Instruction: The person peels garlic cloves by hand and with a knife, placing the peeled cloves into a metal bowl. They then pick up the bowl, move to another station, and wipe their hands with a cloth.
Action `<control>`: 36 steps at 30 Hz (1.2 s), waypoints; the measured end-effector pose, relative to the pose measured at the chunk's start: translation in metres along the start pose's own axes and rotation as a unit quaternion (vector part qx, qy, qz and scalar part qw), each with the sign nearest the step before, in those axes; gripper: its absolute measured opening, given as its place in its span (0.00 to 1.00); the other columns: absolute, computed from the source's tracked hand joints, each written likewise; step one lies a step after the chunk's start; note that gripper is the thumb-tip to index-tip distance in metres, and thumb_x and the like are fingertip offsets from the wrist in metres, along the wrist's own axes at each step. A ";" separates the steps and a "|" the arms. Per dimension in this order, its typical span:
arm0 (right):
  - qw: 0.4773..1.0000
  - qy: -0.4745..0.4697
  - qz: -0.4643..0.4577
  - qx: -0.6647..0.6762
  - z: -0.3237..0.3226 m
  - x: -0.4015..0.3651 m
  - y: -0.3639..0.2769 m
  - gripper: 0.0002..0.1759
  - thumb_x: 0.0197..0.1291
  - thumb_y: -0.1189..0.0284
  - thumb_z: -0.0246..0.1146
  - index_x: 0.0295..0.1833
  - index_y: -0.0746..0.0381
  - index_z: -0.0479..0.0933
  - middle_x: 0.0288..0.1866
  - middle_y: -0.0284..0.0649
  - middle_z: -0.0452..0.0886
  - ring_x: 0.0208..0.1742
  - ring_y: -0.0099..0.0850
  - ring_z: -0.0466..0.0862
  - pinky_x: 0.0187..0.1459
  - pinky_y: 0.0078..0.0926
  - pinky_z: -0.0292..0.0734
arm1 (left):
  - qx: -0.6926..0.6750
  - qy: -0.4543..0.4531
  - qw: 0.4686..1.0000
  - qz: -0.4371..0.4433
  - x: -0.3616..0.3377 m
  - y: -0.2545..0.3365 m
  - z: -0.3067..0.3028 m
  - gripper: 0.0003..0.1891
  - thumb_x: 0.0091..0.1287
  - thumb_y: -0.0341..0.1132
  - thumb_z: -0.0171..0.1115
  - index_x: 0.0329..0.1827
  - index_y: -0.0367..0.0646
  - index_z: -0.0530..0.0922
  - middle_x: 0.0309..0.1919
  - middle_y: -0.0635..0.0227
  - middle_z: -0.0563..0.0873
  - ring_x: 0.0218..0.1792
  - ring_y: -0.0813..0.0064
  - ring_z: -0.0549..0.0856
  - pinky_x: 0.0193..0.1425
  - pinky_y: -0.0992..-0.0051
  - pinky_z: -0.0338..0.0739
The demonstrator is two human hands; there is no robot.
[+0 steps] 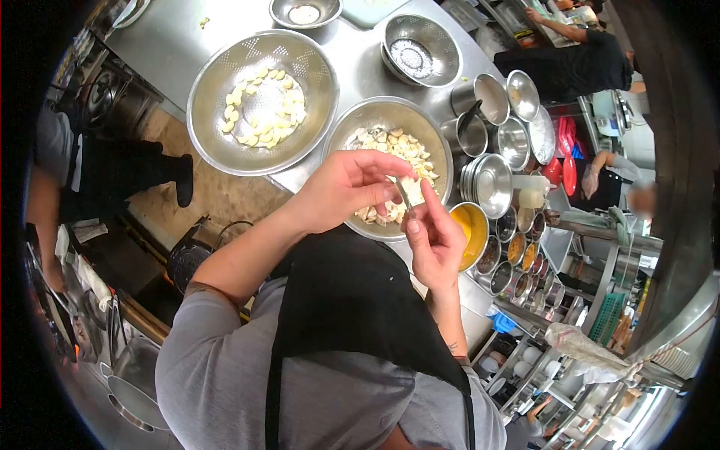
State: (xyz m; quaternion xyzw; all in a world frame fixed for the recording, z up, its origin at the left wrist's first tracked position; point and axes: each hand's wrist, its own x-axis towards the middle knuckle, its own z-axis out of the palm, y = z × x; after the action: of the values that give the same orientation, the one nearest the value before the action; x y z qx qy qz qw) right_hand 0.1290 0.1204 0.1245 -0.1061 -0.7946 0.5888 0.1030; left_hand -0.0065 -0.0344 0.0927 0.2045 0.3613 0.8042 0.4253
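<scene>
My left hand (352,189) is above a steel bowl (341,129), its fingers bent and pinching what looks like a pale garlic clove (409,184). Close beside it, my right hand (436,238) grips a small knife (405,196), with the blade pointing up toward the left fingers and against the clove. Below both hands, the bowl holds many garlic cloves (397,147), with papery skins among them. To the left stands a wide perforated colander (201,112) with peeled cloves (262,139) spread over its bottom. Fingers hide part of the knife handle.
Another steel colander (442,52) and a small bowl (306,13) stand toward the back of the steel counter (169,45). Right are pots (491,97), stacked bowls (493,187), a container of yellow liquid (471,236) and seasoning tins. People stand at left (97,172) and right (570,64).
</scene>
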 end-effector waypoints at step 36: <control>0.988 0.054 -0.073 -0.125 -0.005 0.010 0.006 0.20 0.69 0.74 0.59 0.64 0.68 0.74 0.35 0.33 0.78 0.32 0.18 0.74 0.35 0.15 0.69 | -0.074 0.034 0.997 0.017 -0.001 -0.019 0.003 0.19 0.65 0.20 0.60 0.59 0.36 0.74 0.55 0.59 0.82 0.54 0.75 0.82 0.55 0.76 0.80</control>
State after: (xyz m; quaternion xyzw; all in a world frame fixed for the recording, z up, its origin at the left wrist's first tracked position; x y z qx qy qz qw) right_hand 0.1210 0.1300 0.1207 -0.0914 -0.8607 0.4696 0.1742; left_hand 0.0062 -0.0268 0.0808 0.1509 0.3119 0.8422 0.4130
